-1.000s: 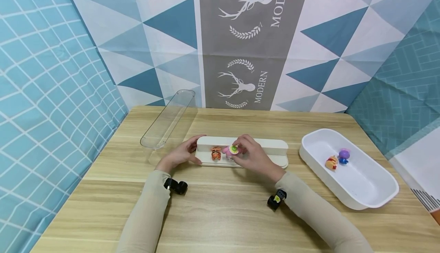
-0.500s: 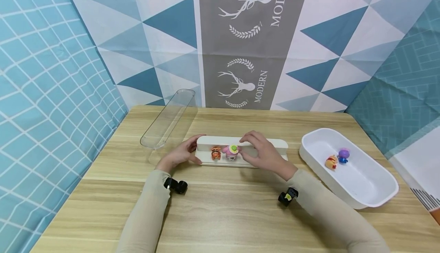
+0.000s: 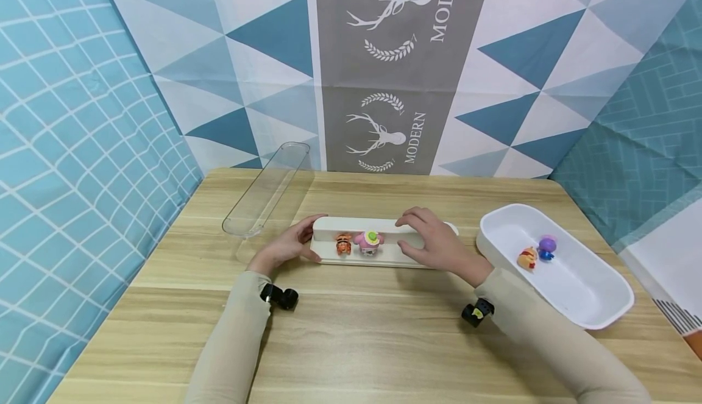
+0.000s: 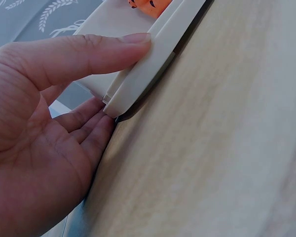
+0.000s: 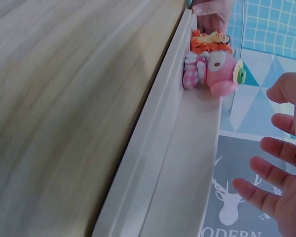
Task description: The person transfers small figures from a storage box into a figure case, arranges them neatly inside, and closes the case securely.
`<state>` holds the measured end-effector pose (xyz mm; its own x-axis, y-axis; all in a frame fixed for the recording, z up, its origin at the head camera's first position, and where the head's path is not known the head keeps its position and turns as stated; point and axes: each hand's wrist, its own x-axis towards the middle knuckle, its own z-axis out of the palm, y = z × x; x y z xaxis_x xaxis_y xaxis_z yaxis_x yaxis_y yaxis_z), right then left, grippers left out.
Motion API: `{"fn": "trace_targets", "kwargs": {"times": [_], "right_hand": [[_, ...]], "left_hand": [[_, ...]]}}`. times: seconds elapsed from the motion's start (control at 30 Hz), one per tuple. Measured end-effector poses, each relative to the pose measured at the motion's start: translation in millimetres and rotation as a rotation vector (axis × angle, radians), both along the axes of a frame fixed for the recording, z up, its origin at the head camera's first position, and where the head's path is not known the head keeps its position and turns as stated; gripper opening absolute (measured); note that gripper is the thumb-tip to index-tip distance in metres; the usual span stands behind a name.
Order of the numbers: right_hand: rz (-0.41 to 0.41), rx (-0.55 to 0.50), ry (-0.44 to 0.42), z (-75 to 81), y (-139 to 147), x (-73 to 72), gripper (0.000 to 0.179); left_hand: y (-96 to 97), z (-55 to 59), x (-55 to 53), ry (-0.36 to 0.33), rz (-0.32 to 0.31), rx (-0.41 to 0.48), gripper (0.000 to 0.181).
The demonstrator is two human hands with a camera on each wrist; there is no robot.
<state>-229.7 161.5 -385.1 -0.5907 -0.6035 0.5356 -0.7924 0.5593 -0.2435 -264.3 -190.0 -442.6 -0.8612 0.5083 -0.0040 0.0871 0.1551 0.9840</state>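
In the head view a long cream display stand (image 3: 351, 226) with a raised back step lies on the table. An orange striped tiger figurine (image 3: 343, 244) and a pink figurine with a yellow-and-green flower on its head (image 3: 368, 244) stand side by side on its lower ledge. My left hand (image 3: 286, 247) holds the stand's left end. In the left wrist view its thumb (image 4: 103, 54) presses the front edge, fingers at the end. Over the stand's right half hovers my right hand (image 3: 439, 242), holding nothing. The right wrist view shows its fingers spread apart from the pink figurine (image 5: 222, 71).
A white tray (image 3: 609, 297) at the right holds a yellow-and-red figurine (image 3: 528, 259) and a purple-and-blue one (image 3: 546, 247). The clear oblong cover (image 3: 269, 194) stands at the back left. Patterned cloth (image 3: 373, 56) hangs behind the table.
My right hand has let go of the pink figurine and moved right along the stand, its fingers opening. The pink figurine stays beside the tiger. My left hand has not moved.
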Motion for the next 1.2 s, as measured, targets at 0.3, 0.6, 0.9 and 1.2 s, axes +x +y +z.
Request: {"fn": "trace_targets", "kwargs": {"times": [0.3,0.6,0.9,1.2], "right_hand": [[-0.019,0.046,0.069,7.8,16,-1.8,0.028],[-0.028,0.087,0.117,17.2,35,-4.9,0.029],[-0.088,0.142,0.112,28.5,56,-2.5,0.026],[-0.089,0.173,0.173,35.8,73,-4.4,0.027]], "left_hand": [[-0.1,-1.0,-0.2,-0.002,0.002,0.01,0.103],[-0.2,-0.7,0.0,0.0,-0.003,0.013,0.102],[0.2,0.5,0.8,-0.001,0.0,0.006,0.102],[-0.3,-0.4,0.6,0.002,-0.008,0.007,0.102]]}}
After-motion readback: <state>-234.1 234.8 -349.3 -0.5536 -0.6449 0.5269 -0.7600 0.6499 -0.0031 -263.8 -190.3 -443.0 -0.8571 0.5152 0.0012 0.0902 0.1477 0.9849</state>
